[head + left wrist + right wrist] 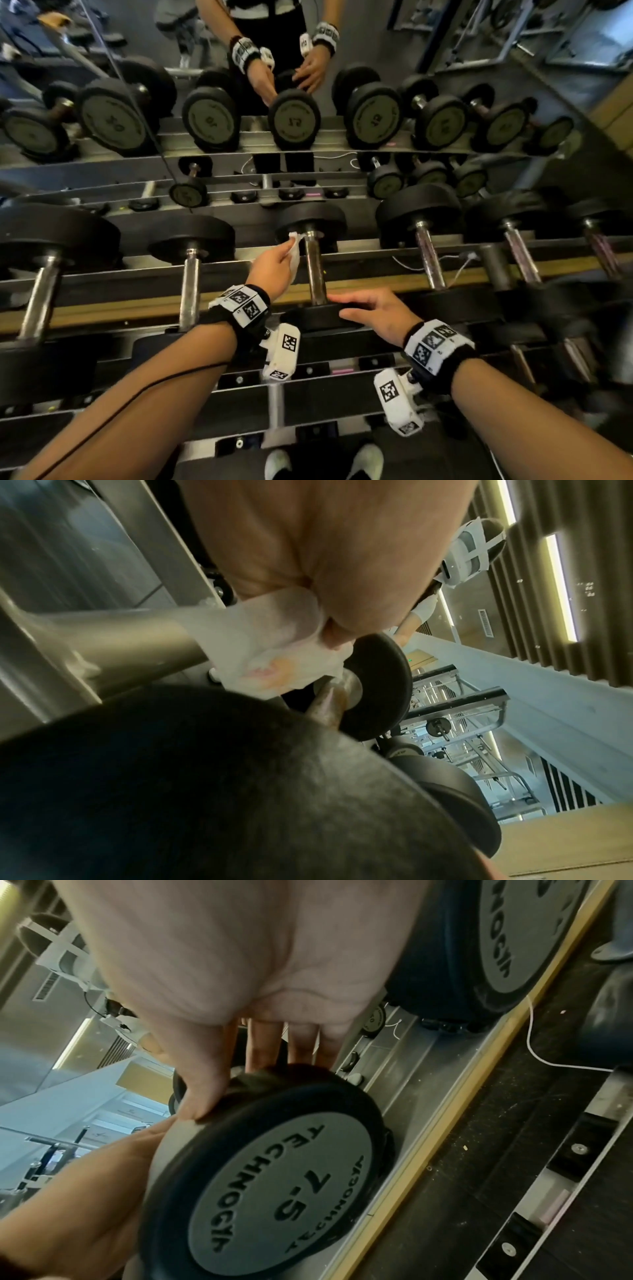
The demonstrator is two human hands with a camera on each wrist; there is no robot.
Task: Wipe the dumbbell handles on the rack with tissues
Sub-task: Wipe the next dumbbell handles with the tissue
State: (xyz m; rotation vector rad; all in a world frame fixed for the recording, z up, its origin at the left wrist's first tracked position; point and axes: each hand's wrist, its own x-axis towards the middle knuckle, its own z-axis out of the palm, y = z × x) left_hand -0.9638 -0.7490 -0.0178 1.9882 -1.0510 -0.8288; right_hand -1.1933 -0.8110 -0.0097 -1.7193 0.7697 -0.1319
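Observation:
The centre dumbbell lies on the rack's top tier with its steel handle running away from me. My left hand pinches a crumpled white tissue just left of the handle's far end, close to the far head. Whether the tissue touches the steel I cannot tell. My right hand grips the near head, marked 7.5, with the thumb on its rim and the fingers over the top.
Bigger dumbbells lie close on both sides of the centre one. A mirror behind the rack repeats the rows and my arms. A white cable trails along the rail. Lower rack tiers and my shoes are below.

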